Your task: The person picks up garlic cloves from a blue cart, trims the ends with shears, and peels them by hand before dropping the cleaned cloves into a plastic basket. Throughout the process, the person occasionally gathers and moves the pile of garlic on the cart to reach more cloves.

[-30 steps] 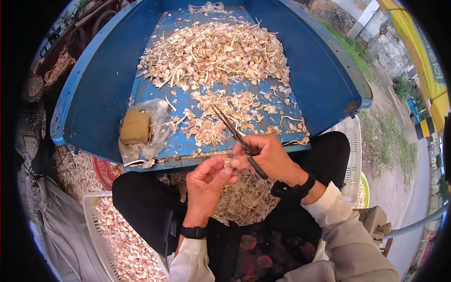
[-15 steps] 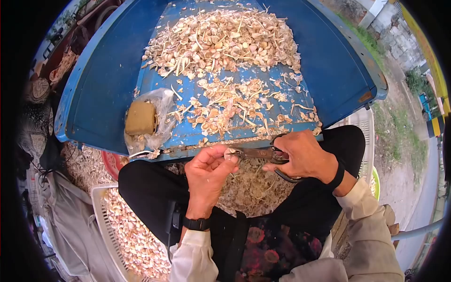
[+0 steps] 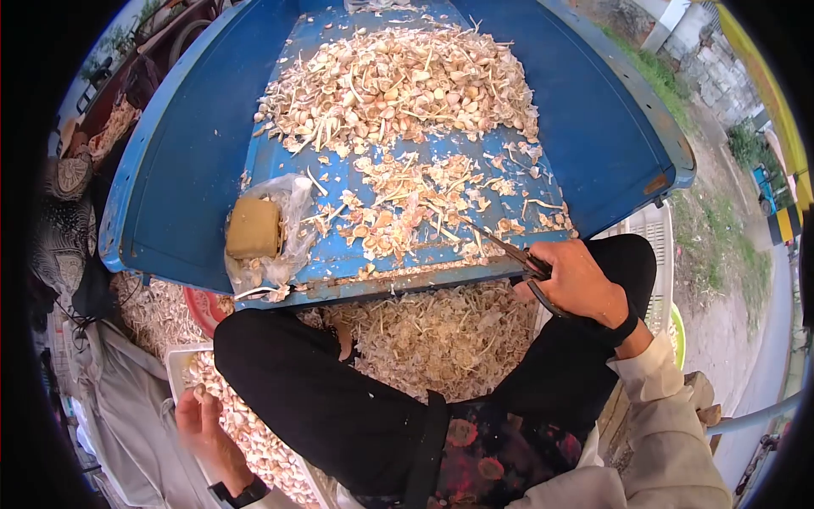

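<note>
My right hand (image 3: 572, 280) grips a pair of scissors (image 3: 511, 251) by its dark handles, the blades pointing up and left over the front edge of the blue metal bed (image 3: 339, 288). Over a light plastic basket of garlic cloves (image 3: 263, 437), my left hand (image 3: 212, 437) is closed, its fingertips pinched on what looks like a garlic clove (image 3: 200, 392); blur hides the detail. A big heap of garlic cloves (image 3: 398, 85) with dry stems lies farther back on the bed. Nearer to me are scattered peels and stem bits (image 3: 415, 204).
A tan block (image 3: 253, 228) in a clear plastic bag sits at the bed's left front. Trimmings (image 3: 441, 339) lie below the bed between my legs. A red basin (image 3: 203, 310) is at the left, a white crate (image 3: 649, 229) at the right.
My left hand has gone from the scissor tips down and left to above the clove basket. My right hand has shifted slightly right, the scissors now angled upward.
</note>
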Action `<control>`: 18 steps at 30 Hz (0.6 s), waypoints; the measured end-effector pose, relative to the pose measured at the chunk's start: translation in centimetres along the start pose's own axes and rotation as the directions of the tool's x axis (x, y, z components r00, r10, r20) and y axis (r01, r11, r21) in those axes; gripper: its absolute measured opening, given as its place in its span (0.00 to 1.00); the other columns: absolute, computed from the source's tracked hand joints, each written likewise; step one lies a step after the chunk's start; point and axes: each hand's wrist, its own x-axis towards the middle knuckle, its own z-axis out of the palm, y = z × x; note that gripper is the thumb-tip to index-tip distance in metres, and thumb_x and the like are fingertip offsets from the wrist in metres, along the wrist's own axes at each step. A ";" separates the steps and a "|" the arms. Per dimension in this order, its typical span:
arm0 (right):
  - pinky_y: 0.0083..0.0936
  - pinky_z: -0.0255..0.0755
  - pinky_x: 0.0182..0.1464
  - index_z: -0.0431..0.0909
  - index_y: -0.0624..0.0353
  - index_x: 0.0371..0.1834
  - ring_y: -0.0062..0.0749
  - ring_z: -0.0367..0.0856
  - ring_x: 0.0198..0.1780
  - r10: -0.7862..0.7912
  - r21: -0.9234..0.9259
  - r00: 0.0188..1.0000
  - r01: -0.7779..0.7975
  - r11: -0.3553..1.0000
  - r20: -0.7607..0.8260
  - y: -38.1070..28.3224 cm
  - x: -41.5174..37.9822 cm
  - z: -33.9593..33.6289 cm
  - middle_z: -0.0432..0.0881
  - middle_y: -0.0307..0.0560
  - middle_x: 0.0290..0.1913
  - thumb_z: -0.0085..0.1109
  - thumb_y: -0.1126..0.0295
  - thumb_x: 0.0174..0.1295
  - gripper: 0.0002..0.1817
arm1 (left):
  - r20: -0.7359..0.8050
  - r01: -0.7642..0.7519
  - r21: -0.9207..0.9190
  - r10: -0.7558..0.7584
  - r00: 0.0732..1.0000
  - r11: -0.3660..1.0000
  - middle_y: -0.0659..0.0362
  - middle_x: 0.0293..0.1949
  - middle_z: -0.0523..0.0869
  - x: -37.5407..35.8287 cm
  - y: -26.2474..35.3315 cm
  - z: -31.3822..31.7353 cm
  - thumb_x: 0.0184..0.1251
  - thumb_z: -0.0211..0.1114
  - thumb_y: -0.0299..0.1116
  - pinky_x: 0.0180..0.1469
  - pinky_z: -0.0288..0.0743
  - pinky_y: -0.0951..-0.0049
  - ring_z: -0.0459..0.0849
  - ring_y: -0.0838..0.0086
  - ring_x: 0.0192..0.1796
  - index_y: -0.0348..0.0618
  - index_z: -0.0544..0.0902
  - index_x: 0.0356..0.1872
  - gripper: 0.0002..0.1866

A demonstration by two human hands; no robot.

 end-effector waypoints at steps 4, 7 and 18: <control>0.29 0.64 0.28 0.73 0.64 0.29 0.23 0.70 0.23 0.186 0.065 0.968 -0.178 0.982 -0.170 2.0 -0.8 -0.6 0.70 0.42 0.21 0.70 0.68 0.55 0.14 | 0.133 -0.289 0.715 0.282 0.950 0.637 0.49 0.46 0.80 1.0 -10.0 -13.4 0.65 0.66 0.28 0.51 0.74 0.69 0.80 0.65 0.45 0.28 0.73 0.56 0.21; 0.35 0.69 0.35 0.71 0.67 0.32 0.42 0.74 0.28 0.321 0.234 0.902 -0.259 0.937 -0.288 4.0 0.4 -0.6 0.76 0.58 0.27 0.67 0.65 0.56 0.17 | 0.141 -0.349 0.758 0.385 0.912 0.551 0.45 0.60 0.74 0.0 -4.6 -8.9 0.69 0.61 0.29 0.64 0.66 0.62 0.75 0.58 0.60 0.29 0.72 0.60 0.22; 0.45 0.69 0.55 0.70 0.70 0.44 0.63 0.76 0.51 0.338 0.073 0.754 -0.361 0.930 -0.563 8.6 8.9 2.6 0.80 0.65 0.43 0.67 0.56 0.58 0.26 | 0.778 -0.841 0.145 0.465 0.423 0.522 0.37 0.69 0.66 2.4 2.7 33.7 0.72 0.56 0.42 0.71 0.56 0.53 0.63 0.43 0.71 0.34 0.74 0.62 0.25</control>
